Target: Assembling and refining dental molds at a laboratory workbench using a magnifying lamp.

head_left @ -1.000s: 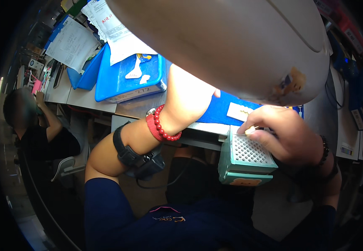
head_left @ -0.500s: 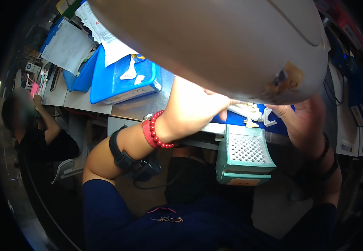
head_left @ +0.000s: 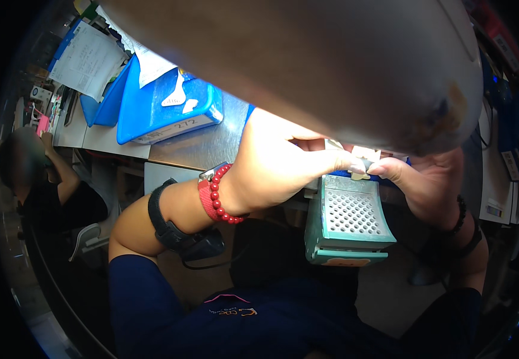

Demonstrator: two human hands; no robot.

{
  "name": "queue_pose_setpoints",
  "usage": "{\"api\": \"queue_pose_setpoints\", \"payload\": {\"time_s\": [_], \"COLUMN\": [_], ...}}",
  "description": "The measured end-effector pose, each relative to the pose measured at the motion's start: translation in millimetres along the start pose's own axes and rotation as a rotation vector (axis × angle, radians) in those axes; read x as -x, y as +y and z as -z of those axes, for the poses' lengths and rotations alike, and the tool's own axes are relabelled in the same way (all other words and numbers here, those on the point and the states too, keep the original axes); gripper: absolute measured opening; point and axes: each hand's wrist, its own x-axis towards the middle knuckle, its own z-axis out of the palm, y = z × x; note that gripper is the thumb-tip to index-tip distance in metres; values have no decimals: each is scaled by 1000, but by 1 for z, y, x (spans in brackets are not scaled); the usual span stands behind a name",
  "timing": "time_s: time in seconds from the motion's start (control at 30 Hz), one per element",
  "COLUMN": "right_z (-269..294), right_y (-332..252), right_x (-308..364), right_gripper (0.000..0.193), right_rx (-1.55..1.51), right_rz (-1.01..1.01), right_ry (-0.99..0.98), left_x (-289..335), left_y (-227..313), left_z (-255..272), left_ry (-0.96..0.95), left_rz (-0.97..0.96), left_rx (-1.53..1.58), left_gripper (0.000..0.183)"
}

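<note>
Thumbs almost tip to tip, my left hand [head_left: 277, 158] and my right hand [head_left: 421, 179] pinch a small pale piece [head_left: 365, 160] between them. Its kind cannot be made out; the fingers cover much of it. Just below the hands is a teal box [head_left: 314, 233] with a whitish perforated top. A big pale rounded housing [head_left: 307, 60] hangs over the bench and hides what lies beyond my fingers. Bright light falls on my left hand and wrist.
To the left on the metal bench is a blue bin [head_left: 129, 128] with white pieces [head_left: 176, 93] on it. Papers [head_left: 89, 60] lean behind it. A seated person [head_left: 53, 179] works at the far left. Blue boxes [head_left: 513, 152] stand at the right edge.
My hands have drawn closer together and toward me, thumbs now meeting at the small piece. My view has shifted slightly; loose white pieces seen earlier behind the teal box are now mostly covered.
</note>
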Motion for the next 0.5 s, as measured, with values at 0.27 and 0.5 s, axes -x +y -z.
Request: {"api": "queue_pose_setpoints", "payload": {"time_s": [0.27, 0.5], "right_z": [-2, 1], "right_y": [1, -2], "right_x": [0, -1], "right_gripper": [16, 17], "right_rx": [24, 60], "right_rz": [50, 41], "right_ry": [19, 26], "left_x": [0, 2], "left_y": [-7, -3], "left_z": [3, -10], "left_ry": [-9, 73], "left_rz": [-110, -50], "left_rx": [-74, 127], "left_gripper": [17, 17]}}
